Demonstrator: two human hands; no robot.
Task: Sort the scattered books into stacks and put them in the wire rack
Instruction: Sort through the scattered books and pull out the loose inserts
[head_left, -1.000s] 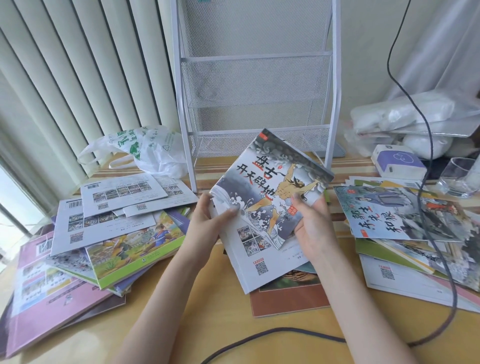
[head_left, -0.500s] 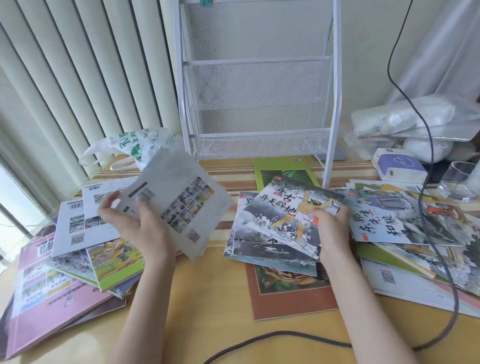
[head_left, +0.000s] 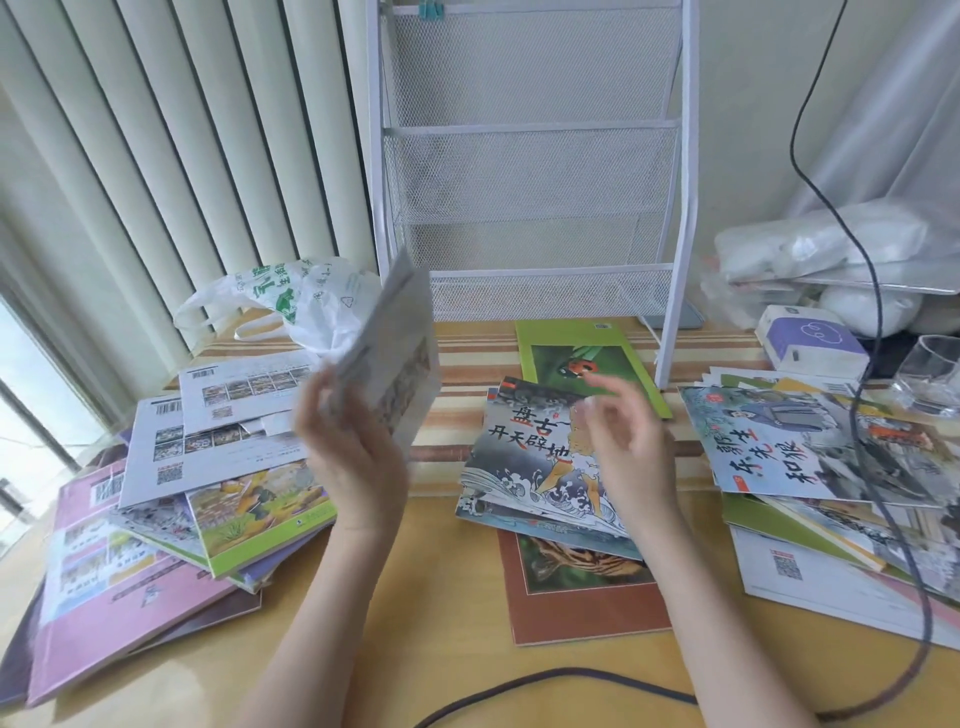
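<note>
Thin white booklet (head_left: 395, 374), blurred, upright, left hand (head_left: 353, 457)

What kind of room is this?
Probably a home room by a window: vertical blinds, a wooden table strewn with children's picture books, and a white wire rack.

A yellow-tan table (head_left: 447, 613) with a striped cloth (head_left: 467, 384) at its far edge carries a white wire rack (head_left: 530, 208) at upper centre, book piles at left (head_left: 171, 519), centre (head_left: 571, 571) and right (head_left: 831, 493), a plastic bag (head_left: 291, 306), a glass (head_left: 930, 374) and a black cable (head_left: 545, 680).
</note>
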